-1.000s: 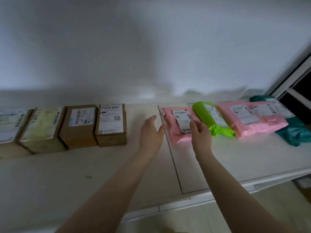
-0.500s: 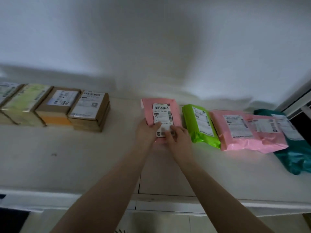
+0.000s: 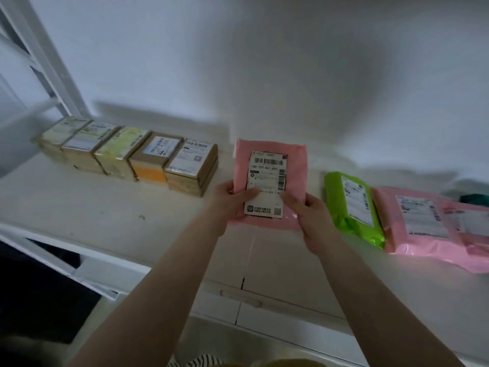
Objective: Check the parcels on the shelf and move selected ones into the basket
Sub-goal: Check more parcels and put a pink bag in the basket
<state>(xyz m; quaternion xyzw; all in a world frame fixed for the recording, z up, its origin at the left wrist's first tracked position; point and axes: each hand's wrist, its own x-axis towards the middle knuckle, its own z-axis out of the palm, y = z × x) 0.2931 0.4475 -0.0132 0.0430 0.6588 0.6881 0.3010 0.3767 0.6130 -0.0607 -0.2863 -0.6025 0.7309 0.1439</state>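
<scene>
**Checking the first pink parcel, basket not in view yet**

I am looking at an early stage of the task, as I judge it. I am holding one pink parcel [image 3: 270, 181] up off the shelf [image 3: 79, 202], abt the middle of its length, with the label [image 3: 267, 184] facing me, so the check step is going on now. No basket is showing in the view, so I cannot say if any parcel is already inside. Moving this one is not yet done.

What is left, as far as I see: a row of five cardboard boxes [image 3: 148, 157] is sitting along the back edge toward the left end of the shelf, touching each other. Toward the right end, a green parcel [image 3: 352, 207] is lying near the back, and beside it a bigger pink parcel [image 3: 423, 229], overlapping w/ another pink one at the right edge. Something dark teal is behind them, too small to tell.

Hands: my left hand [image 3: 227, 200] is gripping the lower left side of the pink parcel, thumb pressing on the label. My right hand [image 3: 312, 210] is closing on the lower right side, thumb on the front, other fingers hidden behind. Both are curled on the parcel, not open.
</scene>
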